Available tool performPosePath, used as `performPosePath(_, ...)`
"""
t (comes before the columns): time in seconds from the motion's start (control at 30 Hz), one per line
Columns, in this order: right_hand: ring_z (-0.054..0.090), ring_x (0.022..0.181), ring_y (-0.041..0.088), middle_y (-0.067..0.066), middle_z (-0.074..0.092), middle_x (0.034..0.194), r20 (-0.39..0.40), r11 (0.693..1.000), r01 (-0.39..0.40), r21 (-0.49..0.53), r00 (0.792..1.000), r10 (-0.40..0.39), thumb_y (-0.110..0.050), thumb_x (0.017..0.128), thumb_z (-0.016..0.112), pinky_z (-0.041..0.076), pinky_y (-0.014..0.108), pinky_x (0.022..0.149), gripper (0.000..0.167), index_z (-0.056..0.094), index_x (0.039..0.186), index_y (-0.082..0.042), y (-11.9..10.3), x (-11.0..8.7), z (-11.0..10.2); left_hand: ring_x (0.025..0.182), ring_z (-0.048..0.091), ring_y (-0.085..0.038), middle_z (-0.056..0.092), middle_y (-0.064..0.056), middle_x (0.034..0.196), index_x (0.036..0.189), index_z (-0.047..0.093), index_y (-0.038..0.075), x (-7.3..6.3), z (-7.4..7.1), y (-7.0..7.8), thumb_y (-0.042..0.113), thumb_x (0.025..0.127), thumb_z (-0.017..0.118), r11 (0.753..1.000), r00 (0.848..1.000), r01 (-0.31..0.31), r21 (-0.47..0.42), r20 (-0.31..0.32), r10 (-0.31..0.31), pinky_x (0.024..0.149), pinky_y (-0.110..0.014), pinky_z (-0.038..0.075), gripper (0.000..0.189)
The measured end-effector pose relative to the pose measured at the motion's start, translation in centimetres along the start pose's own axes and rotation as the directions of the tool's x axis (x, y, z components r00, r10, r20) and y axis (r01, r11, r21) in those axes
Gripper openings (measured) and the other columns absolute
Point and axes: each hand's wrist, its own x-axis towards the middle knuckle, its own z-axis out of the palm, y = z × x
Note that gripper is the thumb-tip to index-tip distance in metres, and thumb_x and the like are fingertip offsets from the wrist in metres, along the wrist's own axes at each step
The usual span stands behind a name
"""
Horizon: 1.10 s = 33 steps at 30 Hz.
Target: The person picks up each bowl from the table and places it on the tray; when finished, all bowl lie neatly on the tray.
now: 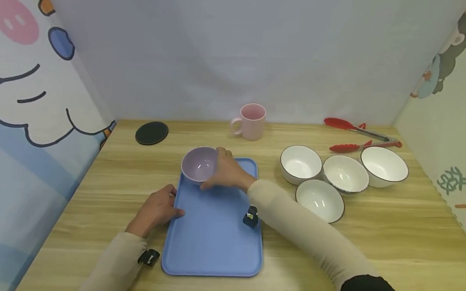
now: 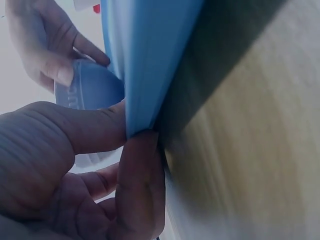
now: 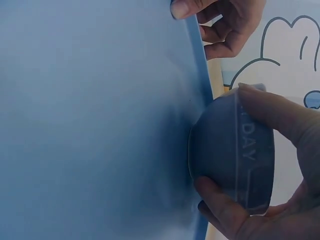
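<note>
A purple bowl (image 1: 198, 165) stands upright at the far left corner of a blue tray (image 1: 213, 236). My right hand (image 1: 229, 170) grips it from the right side; raised letters show on its wall in the right wrist view, where thumb and fingers (image 3: 220, 205) hold it. The bowl's base is at the tray's surface; whether it bears fully on it I cannot tell. My left hand (image 1: 156, 209) pinches the tray's left edge, thumb above and fingers below, as the left wrist view shows. In that view the tray edge (image 2: 145, 75) looks raised off the wooden table (image 2: 240, 135).
Several white bowls, the nearest one (image 1: 319, 200) close to my right forearm, stand to the right. Red-tipped tongs (image 1: 368, 136) lie behind them. A pink mug (image 1: 252, 122) stands at the back, and a black round coaster (image 1: 151, 133) lies at the back left.
</note>
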Motion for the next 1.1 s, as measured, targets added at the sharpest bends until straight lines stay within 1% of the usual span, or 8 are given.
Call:
performPosePath(0.07, 0.051, 0.119, 0.034, 0.025, 0.044, 0.134, -0.004, 1.0, 0.003, -0.021, 1.0, -0.003, -0.025, 0.061, 0.097, 0.044, 0.046, 0.101, 0.113, 0.031, 0.147, 0.005, -0.5, 0.4, 0.3, 0.083, 0.064, -0.028, 0.067, -0.014, 0.095, 0.12, 0.053, -0.006, 0.0, -0.1, 0.0, 0.014, 0.081, 0.082, 1.0, 1.0, -0.012, 0.001, -0.003, 0.012, 0.077, -0.047, 0.051, 0.053)
performPosePath(0.17, 0.051, 0.119, 0.034, 0.025, 0.044, 0.134, -0.018, 1.0, 0.012, -0.017, 1.0, -0.012, -0.024, 0.061, 0.097, 0.044, 0.046, 0.101, 0.113, 0.031, 0.149, 0.004, -0.6, 0.9, 0.9, 0.081, 0.063, -0.027, 0.066, -0.012, 0.092, 0.118, 0.053, -0.005, -0.1, 0.1, 0.0, 0.014, 0.08, 0.083, 1.0, 1.0, -0.02, -0.003, -0.002, 0.02, 0.076, -0.046, 0.051, 0.052)
performPosePath(0.37, 0.046, 0.13, 0.036, 0.029, 0.038, 0.145, -0.033, 0.997, 0.06, 0.052, 0.998, -0.058, -0.022, 0.065, 0.093, 0.037, 0.046, 0.108, 0.126, 0.011, 0.157, 0.003, -0.5, 1.3, 1.5, 0.081, 0.063, -0.027, 0.066, -0.014, 0.091, 0.119, 0.053, -0.006, -0.1, 0.3, 0.1, 0.014, 0.08, 0.083, 1.0, 1.0, -0.017, 0.01, -0.015, 0.017, 0.076, -0.046, 0.051, 0.052)
performPosePath(0.53, 0.042, 0.134, 0.037, 0.03, 0.033, 0.149, -0.038, 0.996, 0.073, 0.057, 0.997, -0.071, -0.023, 0.067, 0.093, 0.034, 0.047, 0.111, 0.125, 0.01, 0.158, 0.002, -0.3, 1.2, 1.3, 0.08, 0.061, -0.027, 0.064, -0.014, 0.091, 0.12, 0.052, -0.007, 0.0, 0.1, 0.1, 0.014, 0.081, 0.082, 1.0, 1.0, -0.011, 0.019, -0.016, 0.012, 0.074, -0.045, 0.05, 0.054)
performPosePath(0.8, 0.029, 0.145, 0.033, 0.021, 0.025, 0.16, -0.041, 0.996, 0.033, 0.079, 0.999, -0.03, -0.033, 0.073, 0.09, 0.027, 0.049, 0.114, 0.12, 0.012, 0.159, -0.004, 0.0, -0.2, -0.6, 0.082, 0.061, -0.028, 0.065, -0.015, 0.093, 0.123, 0.052, -0.007, 0.0, 0.0, -0.1, 0.015, 0.082, 0.081, 1.0, 1.0, -0.001, 0.019, -0.013, 0.001, 0.076, -0.046, 0.05, 0.055)
performPosePath(0.93, 0.036, 0.142, 0.035, 0.02, 0.026, 0.16, -0.049, 0.994, 0.05, 0.099, 0.998, -0.045, -0.031, 0.074, 0.089, 0.034, 0.05, 0.11, 0.118, 0.012, 0.16, -0.006, 0.1, -1.2, -1.6, 0.084, 0.062, -0.029, 0.065, -0.017, 0.096, 0.124, 0.051, -0.007, 0.0, 0.0, 0.0, 0.015, 0.082, 0.081, 1.0, 1.0, 0.013, 0.017, -0.007, -0.013, 0.077, -0.047, 0.05, 0.056)
performPosePath(1.03, 0.043, 0.136, 0.037, 0.02, 0.028, 0.158, -0.06, 0.991, 0.064, 0.121, 0.997, -0.057, -0.028, 0.075, 0.089, 0.04, 0.049, 0.105, 0.117, 0.011, 0.16, -0.008, 0.4, -2.1, -2.3, 0.084, 0.062, -0.029, 0.066, -0.017, 0.096, 0.124, 0.051, -0.007, 0.1, 0.1, 0.1, 0.015, 0.082, 0.081, 1.0, 1.0, 0.008, 0.018, -0.008, -0.008, 0.078, -0.047, 0.05, 0.056)
performPosePath(1.1, 0.044, 0.135, 0.038, 0.019, 0.029, 0.157, -0.073, 0.987, 0.077, 0.138, 0.995, -0.068, -0.027, 0.075, 0.089, 0.042, 0.048, 0.104, 0.117, 0.011, 0.16, -0.009, 0.5, -2.8, -2.8, 0.084, 0.062, -0.029, 0.066, -0.017, 0.096, 0.123, 0.051, -0.008, 0.1, 0.1, 0.2, 0.015, 0.081, 0.081, 1.0, 1.0, 0.004, 0.021, -0.01, -0.003, 0.078, -0.047, 0.05, 0.056)
